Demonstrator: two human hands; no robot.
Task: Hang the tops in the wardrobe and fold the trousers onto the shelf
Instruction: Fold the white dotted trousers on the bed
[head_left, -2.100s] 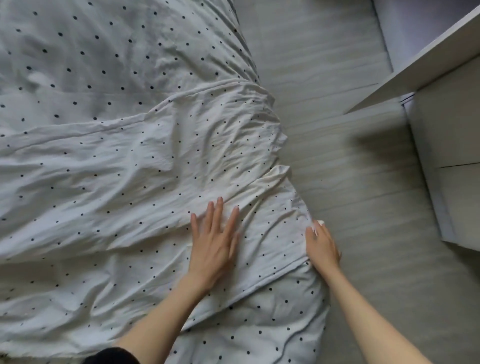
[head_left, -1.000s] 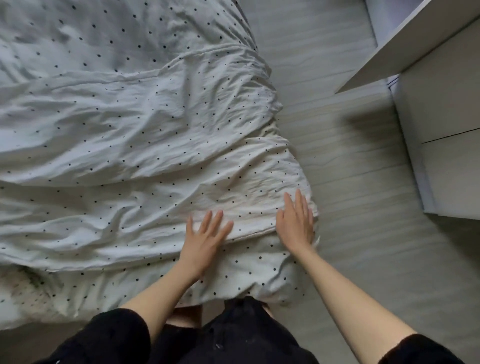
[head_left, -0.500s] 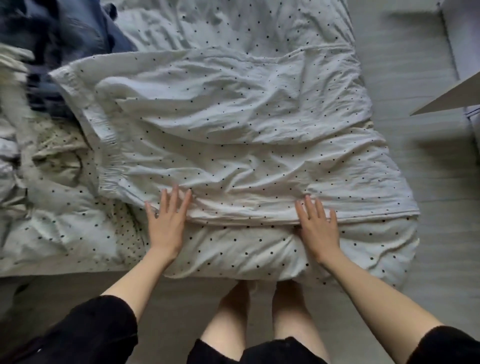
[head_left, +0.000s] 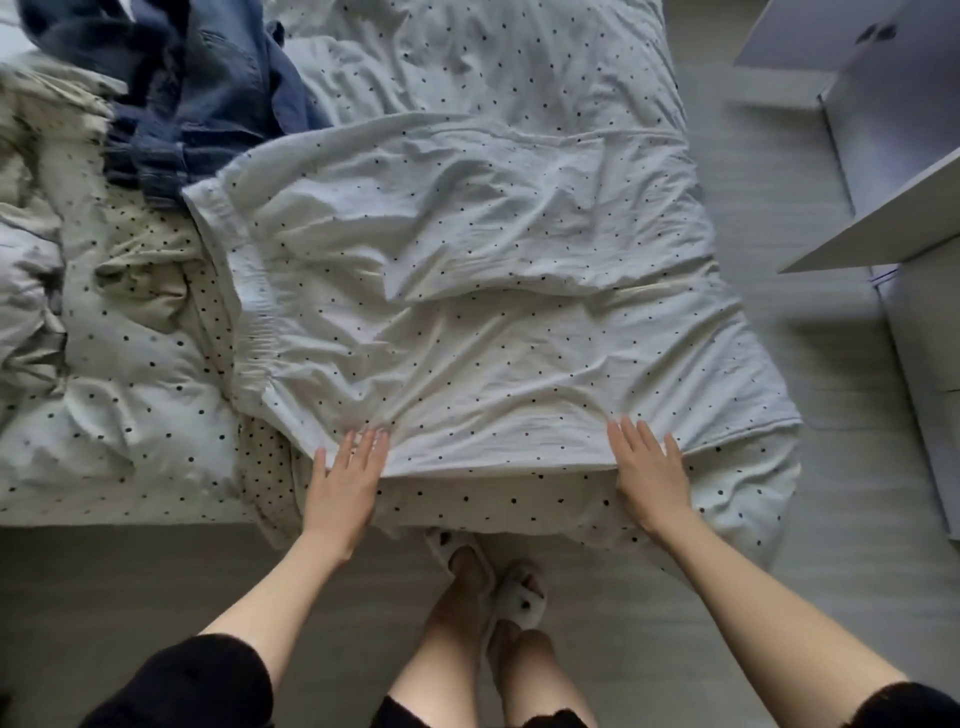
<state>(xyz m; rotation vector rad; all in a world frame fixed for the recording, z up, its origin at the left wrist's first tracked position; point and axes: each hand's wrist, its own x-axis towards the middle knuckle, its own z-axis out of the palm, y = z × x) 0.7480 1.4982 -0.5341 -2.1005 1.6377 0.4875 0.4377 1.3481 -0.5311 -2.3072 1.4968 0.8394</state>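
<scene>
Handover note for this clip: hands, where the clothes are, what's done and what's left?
Left hand and right hand: both flat, fingers straight, pressing the near edge of the polka-dot trousers.
The trousers lie spread on the bed, waistband to the left, not yet folded.
Blue garment heaped at the far left of the bed, unhung.
Left: fold and shelve the trousers, hang the tops.

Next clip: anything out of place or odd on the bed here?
Nothing damaged or spilled. The dotted trousers lie spread but wrinkled, both hands flat on the near edge. A blue garment sits in a crumpled heap at the far left, its edge touching the trousers' waistband.
</scene>
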